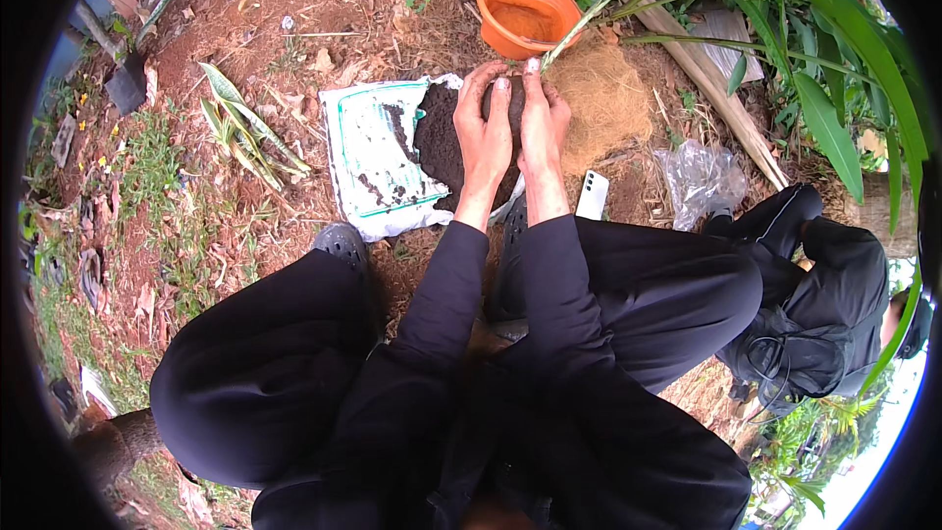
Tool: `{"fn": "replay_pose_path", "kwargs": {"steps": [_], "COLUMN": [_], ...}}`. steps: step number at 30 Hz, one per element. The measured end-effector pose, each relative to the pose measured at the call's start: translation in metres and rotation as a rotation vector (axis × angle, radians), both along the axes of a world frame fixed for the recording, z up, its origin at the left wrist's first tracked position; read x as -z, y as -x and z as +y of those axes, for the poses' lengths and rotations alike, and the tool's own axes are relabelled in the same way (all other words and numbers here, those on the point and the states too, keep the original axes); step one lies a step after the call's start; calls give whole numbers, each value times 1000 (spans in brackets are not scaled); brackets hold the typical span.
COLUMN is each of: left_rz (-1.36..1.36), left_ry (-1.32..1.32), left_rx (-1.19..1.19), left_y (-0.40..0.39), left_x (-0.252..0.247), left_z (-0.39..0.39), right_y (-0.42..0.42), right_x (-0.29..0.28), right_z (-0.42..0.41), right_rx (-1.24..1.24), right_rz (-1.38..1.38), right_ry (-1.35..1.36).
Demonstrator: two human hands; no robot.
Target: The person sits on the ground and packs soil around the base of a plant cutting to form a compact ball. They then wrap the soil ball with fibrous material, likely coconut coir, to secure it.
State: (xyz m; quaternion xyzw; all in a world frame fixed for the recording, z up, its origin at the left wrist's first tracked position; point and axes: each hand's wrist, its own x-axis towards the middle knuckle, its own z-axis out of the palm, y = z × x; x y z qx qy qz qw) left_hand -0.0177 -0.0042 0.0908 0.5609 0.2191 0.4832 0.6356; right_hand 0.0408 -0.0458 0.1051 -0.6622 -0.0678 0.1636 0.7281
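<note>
My left hand (483,129) and my right hand (543,118) cup a ball of dark potting soil (505,99) between them, fingers pointing away from me. From the far side of my right hand a variegated snake plant leaf (589,15) rises to the upper right; whether it is rooted in the ball is hidden. Below my hands more dark soil (441,132) spills from an opened white plastic bag (360,154). Just beyond my fingers an orange plastic pot (524,18) lies tipped towards me. A mat of tan coconut fibre (607,99) touches the right side of my right hand.
Snake plant cuttings (243,125) lie left of the bag, with a trowel blade (126,82) farther left. A phone (592,195) and a clear plastic bag (703,177) lie right. A wooden pole (699,66) slants behind them. Another person (824,309) in dark clothes crouches at right.
</note>
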Motion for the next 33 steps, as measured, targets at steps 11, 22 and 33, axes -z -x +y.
{"fn": "replay_pose_path", "kwargs": {"steps": [11,22,33], "left_rz": [-180,75,295], "left_ry": [625,254,94], "left_rx": [192,62,125], "left_y": [4,4,1], "left_x": [-24,-13,-16], "left_z": [-2,16,20], "right_y": [-6,4,0], "right_x": [0,-3,13], "right_z": [-6,-4,2], "right_rx": [-281,-68,2], "right_rz": [61,127,50], "right_ry": [-326,-110,-36]}}
